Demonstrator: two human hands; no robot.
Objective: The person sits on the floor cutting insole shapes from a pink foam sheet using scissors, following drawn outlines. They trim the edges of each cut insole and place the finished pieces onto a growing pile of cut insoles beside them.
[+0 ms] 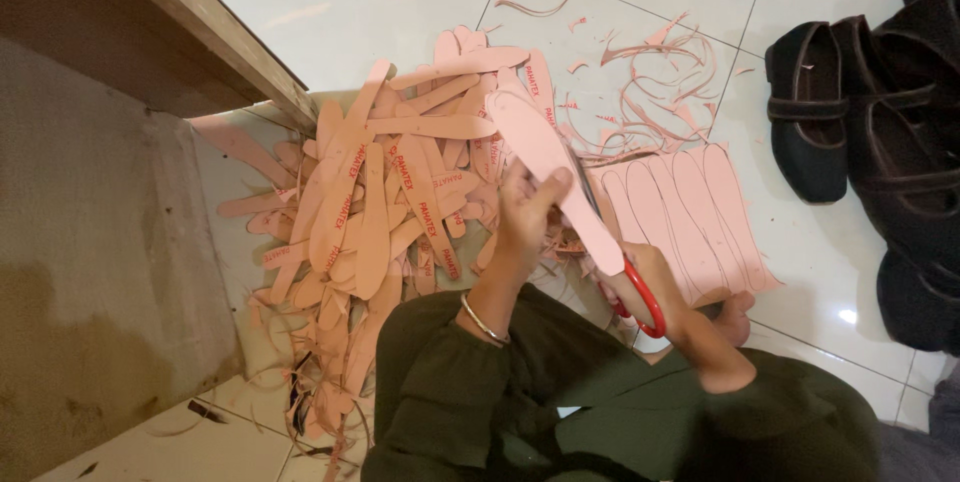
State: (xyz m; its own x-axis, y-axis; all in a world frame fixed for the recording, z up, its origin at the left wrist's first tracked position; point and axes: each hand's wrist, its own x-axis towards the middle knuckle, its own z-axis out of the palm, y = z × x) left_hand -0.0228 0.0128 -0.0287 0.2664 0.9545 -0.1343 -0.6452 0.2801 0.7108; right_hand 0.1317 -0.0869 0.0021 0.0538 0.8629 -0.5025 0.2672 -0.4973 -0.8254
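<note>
Over the tiled floor (330,2), the left hand (525,212) pinches a pink insole cutout (555,172). The right hand (665,292) is closed through red-handled scissors (640,292), whose blades seem to meet the cutout's edge. Cut pieces (380,212) are heaped left; a marked sheet (690,212) lies right, near dark shoes (810,112).

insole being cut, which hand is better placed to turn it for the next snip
Left. The left hand already pinches the pink insole at mid-length, so it can probably swing it. The right hand is in the red handles of the scissors, whose blades are at the insole's edge.
</note>
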